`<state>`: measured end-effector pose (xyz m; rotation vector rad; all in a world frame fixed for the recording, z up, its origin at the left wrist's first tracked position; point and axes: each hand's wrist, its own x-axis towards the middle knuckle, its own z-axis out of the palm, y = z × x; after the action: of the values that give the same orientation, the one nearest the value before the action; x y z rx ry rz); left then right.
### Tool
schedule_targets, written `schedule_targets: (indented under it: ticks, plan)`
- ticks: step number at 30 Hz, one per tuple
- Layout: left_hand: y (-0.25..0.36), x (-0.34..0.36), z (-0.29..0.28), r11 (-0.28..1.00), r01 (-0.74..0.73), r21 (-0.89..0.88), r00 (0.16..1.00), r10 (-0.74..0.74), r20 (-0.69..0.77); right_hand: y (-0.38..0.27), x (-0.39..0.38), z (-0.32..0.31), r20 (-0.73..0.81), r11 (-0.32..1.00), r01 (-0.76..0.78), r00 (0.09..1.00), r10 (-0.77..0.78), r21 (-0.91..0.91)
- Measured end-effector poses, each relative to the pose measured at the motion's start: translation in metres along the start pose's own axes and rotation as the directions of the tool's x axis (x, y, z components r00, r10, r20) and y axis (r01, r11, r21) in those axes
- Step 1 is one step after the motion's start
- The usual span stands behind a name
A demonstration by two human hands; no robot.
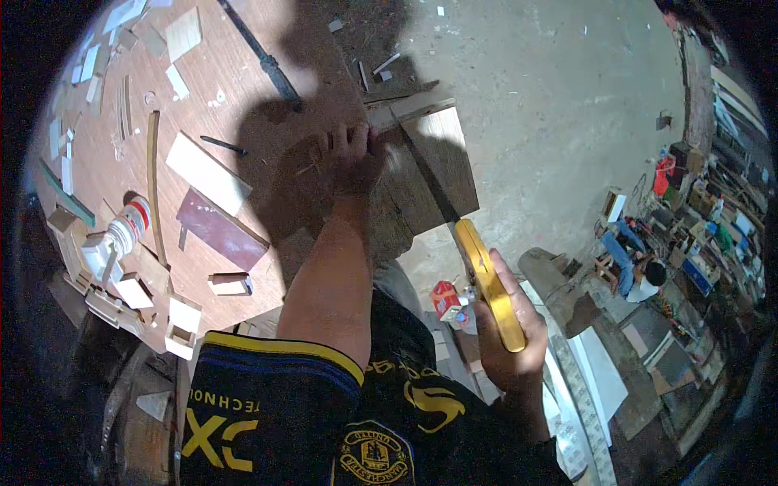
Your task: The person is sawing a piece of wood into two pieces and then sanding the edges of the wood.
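Saw (470, 237) in right hand (531, 328), board (452, 176) overhanging table edge (339, 61), floor (567, 121) beyond

And there's the left hand (354, 158), back upward, to the left of the saw (433, 190) and just beside its blade, clear of the teeth! Its fingers point away from the body, 4 of them bunched and bent at the knuckles (deep shadow hides what the palm is doing). The bare left forearm (324, 283) runs up steeply on the saw's left, wrist nearly in line behind the hand. Over to the right hand (519, 328), wrapped firmly round the saw's near end, 1 digit stretched forward along its right flank; right wrist (523, 385) below, nearer the body.
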<state>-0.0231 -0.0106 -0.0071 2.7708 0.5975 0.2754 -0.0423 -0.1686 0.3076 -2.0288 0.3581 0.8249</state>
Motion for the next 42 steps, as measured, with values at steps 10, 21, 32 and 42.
schedule_targets:
  ticks: [10, 21, 32, 42]
  plan:
    - [-0.008, -0.013, 0.035, 0.989, -0.147, 0.005, 0.988, 0.147, -0.043, 0.01, 0.047, 0.044, -0.007, 0.96, 0.076, 0.997, -0.08, -0.269]
    - [-0.02, -0.018, 0.043, 0.983, -0.182, -0.017, 0.981, 0.181, -0.071, 0.005, 0.058, 0.036, 0.024, 0.952, 0.217, 0.976, -0.217, -0.215]
    - [-0.005, 0.0, 0.022, 0.994, -0.003, -0.108, 0.999, -0.001, -0.034, 0.003, 0.062, 0.036, 0.082, 0.99, 0.07, 0.995, -0.06, -0.121]
    - [0.007, 0.003, 0.004, 0.996, 0.056, -0.065, 0.996, -0.051, 0.078, 0.034, 0.061, 0.029, 0.058, 0.807, 0.428, 0.894, -0.445, -0.406]
